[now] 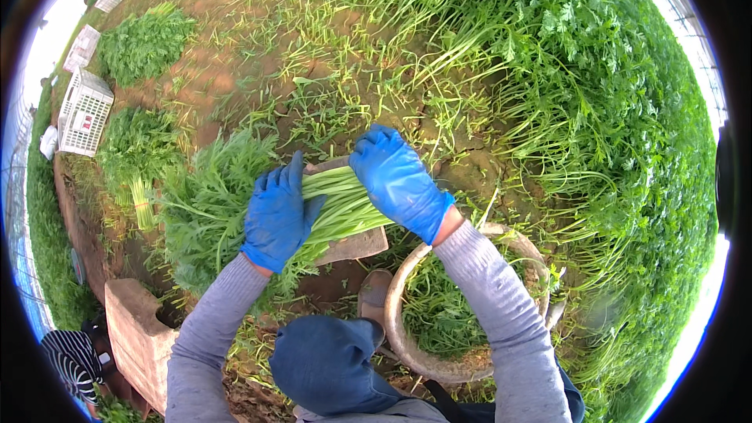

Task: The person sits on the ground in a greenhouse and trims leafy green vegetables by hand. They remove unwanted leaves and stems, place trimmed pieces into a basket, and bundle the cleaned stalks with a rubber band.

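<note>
A thick bunch of feathery leafy greens with pale green stems lies across a flat board in front of me. My left hand, in a blue glove, holds the bunch from above where leaves meet stems, its thumb apart from the fingers. At the stems' right end, my blue-gloved right hand is curled over them; its fingertips are hidden. The leaves spread to the left of my left hand. Below my right forearm stands a round, worn tub containing loose green trimmings.
Tall greens grow along the right. Cut stems litter the soil. Bunches and a banded bunch lie left, near a white plastic crate. A worn block-like box and a person in stripes are lower left.
</note>
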The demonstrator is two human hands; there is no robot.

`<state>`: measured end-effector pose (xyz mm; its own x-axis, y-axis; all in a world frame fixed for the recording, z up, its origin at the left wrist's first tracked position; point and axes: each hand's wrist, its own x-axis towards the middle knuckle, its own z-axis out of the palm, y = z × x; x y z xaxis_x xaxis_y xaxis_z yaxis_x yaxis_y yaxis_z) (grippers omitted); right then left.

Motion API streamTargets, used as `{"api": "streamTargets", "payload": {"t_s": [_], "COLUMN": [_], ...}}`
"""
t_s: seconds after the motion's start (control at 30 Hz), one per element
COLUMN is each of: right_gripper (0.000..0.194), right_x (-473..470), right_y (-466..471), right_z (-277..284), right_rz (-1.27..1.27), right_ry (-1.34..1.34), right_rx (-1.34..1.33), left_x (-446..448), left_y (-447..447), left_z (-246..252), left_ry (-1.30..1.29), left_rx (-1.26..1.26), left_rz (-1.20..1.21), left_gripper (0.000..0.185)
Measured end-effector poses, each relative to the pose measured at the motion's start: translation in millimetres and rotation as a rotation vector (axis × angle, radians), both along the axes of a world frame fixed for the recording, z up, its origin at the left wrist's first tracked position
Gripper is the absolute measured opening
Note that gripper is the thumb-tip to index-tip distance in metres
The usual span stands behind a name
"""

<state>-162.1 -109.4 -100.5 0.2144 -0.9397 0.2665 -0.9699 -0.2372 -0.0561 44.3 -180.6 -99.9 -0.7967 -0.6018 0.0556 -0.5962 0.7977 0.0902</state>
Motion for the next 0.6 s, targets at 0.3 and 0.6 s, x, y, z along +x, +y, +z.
{"api": "streamTargets", "payload": {"t_s": [0.3,0.6], "right_gripper": [0.020,0.019], "right_x": [9,9], "right_y": [28,68], "right_z": [32,29], "right_rz": [-0.049,-0.127], "right_ry": [-0.060,-0.165], "right_rx": [-0.008,0.058], "left_x": [9,28], "left_y": [-4,0], "left_z": [15,46], "left_ry": [0.261,0.242], "left_rx": [-0.012,-0.192], "left_rz": [0.012,-0.125], "left_gripper": [0.052,0.029]}}
